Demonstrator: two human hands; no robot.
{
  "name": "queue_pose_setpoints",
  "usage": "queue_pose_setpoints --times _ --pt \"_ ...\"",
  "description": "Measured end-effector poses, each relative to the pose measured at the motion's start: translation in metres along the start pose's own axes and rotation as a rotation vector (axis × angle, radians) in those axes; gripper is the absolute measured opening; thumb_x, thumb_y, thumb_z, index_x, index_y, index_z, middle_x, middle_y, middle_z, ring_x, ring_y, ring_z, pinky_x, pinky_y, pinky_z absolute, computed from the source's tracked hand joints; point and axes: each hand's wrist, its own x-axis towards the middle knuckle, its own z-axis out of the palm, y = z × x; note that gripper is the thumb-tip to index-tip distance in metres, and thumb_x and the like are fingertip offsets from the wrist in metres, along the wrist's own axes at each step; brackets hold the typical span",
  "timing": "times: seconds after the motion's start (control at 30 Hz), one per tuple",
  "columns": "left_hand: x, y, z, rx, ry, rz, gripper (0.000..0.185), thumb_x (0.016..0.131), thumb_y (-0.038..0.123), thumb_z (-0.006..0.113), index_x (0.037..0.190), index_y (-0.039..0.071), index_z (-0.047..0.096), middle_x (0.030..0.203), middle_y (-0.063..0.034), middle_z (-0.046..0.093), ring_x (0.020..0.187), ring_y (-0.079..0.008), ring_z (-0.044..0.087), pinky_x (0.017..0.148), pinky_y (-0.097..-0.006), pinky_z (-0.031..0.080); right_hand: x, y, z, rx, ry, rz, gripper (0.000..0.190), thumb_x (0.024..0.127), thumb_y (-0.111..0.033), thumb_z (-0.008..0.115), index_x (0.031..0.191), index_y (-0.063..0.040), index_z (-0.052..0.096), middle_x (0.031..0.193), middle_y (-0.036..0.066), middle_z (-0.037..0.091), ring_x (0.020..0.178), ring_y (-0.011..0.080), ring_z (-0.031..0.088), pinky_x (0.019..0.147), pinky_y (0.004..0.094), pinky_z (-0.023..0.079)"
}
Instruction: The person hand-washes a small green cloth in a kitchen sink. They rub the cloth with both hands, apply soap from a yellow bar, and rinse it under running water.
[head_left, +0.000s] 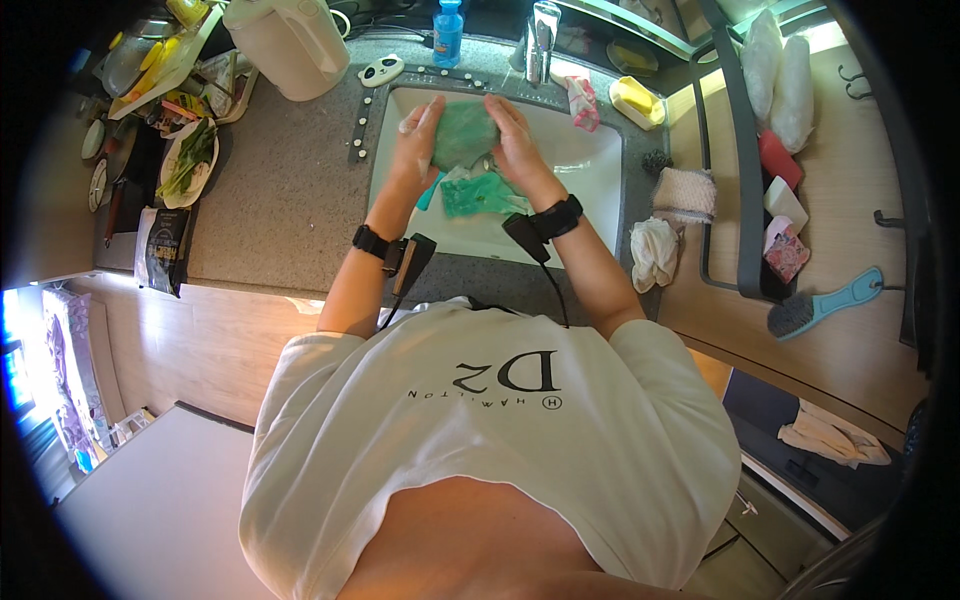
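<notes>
Over the white sink (592, 187), my left hand (417, 142) and my right hand (519, 148) press on opposite sides of a green, rounded, soapy thing (466, 133). Whether it is a cloth or a container I cannot tell. White suds cling to my left fingers and thumb. Lower in the sink lies a crumpled green cloth or sheet (480, 195), close to my right wrist. A small turquoise piece (429, 193) shows beside my left wrist. Something metallic, mostly hidden, glints between my palms.
The faucet (541, 41) and a blue bottle (448, 34) stand behind the sink. Right of it are a soap dish (637, 101), cloths (654, 255) and a brush (825, 302). A kettle (289, 49) and a plate of greens (189, 163) occupy the counter's left.
</notes>
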Motion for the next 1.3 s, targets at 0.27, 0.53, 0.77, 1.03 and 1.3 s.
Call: queue_pose_setpoints --times 0.27,0.53,0.77,1.03,1.3 --pt "-0.001 -0.028 0.014 0.092 0.108 0.08 0.025 0.086 0.022 0.046 0.081 0.0 0.055 0.071 -0.0009 0.052 0.064 -0.0073 0.043 0.056 -0.0235 0.038 0.002 0.017 0.025 -1.09 0.139 -0.658 0.028 0.084 -0.024 0.046 0.064 -0.004 0.048 0.055 0.02 0.048 0.052 0.0391 0.047 0.045 0.0451 0.035" --pt "0.009 -0.028 -0.006 0.13 0.034 -0.012 0.026 0.087 0.026 0.041 0.092 0.003 0.05 0.082 -0.0046 0.052 0.073 -0.0127 0.05 0.061 -0.0271 0.042 0.004 0.03 0.019 -1.32 0.06 -0.566 0.028 0.084 -0.023 0.043 0.068 -0.002 0.049 0.061 0.02 0.052 0.057 0.0395 0.05 0.05 0.0466 0.037" --pt "0.006 -0.031 -0.004 0.118 0.049 -0.125 0.022 0.083 0.025 0.043 0.085 0.004 0.051 0.079 -0.0051 0.052 0.071 -0.0145 0.051 0.055 -0.0304 0.042 0.01 0.033 0.006 -1.163 -0.061 -0.525 0.025 0.083 -0.023 0.041 0.073 -0.002 0.051 0.067 0.021 0.054 0.064 0.0402 0.05 0.055 0.047 0.039" --pt "0.0 -0.031 -0.004 0.382 -0.004 -0.018 0.022 0.081 0.024 0.046 0.09 0.004 0.047 0.08 -0.006 0.053 0.071 -0.0189 0.053 0.059 -0.0335 0.043 0.016 0.027 0.011 -1.174 0.068 -0.602 0.023 0.082 -0.022 0.044 0.071 -0.002 0.051 0.066 0.02 0.053 0.061 0.0395 0.05 0.053 0.0475 0.038" --pt "0.017 -0.021 -0.021 0.054 0.063 -0.275 0.029 0.084 0.027 0.046 0.098 0.003 0.051 0.086 -0.0066 0.053 0.075 -0.0163 0.052 0.064 -0.0307 0.044 -0.007 0.034 0.001 -1.042 -0.21 -0.479 0.028 0.085 -0.027 0.044 0.076 -0.001 0.052 0.065 0.021 0.051 0.057 0.0367 0.047 0.052 0.0419 0.037"
